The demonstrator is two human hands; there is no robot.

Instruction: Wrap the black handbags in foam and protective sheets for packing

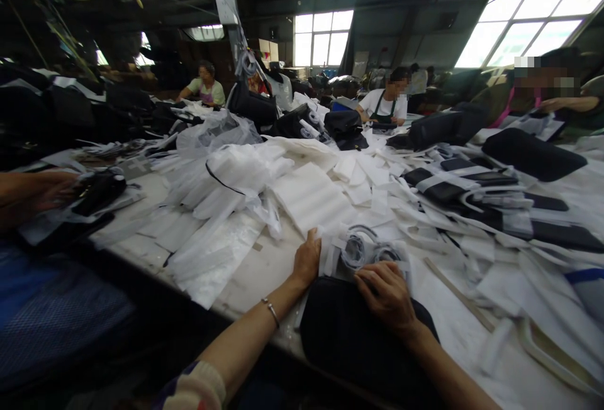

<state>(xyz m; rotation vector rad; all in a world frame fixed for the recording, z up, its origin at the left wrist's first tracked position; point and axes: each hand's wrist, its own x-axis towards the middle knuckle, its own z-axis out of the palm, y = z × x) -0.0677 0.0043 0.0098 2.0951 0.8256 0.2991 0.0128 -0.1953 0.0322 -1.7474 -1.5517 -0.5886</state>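
Note:
A black bag (349,328) lies flat at the table's near edge. Beyond its top edge are two coiled straps (353,251) wrapped in clear and white plastic. My left hand (307,258) is at the left side of this wrapping, its fingers closed on the wrapping's edge. Over the bag's upper part rests my right hand (387,293), fingers bent and together at the near side of the right-hand coil; what its fingertips grip, if anything, is hidden.
White foam sheets (311,196) and plastic bags (226,171) are heaped beyond my hands. Wrapped black bags (462,190) lie at the right. Another person's hands (42,193) hold a black item at the left edge. Several people sit across the table.

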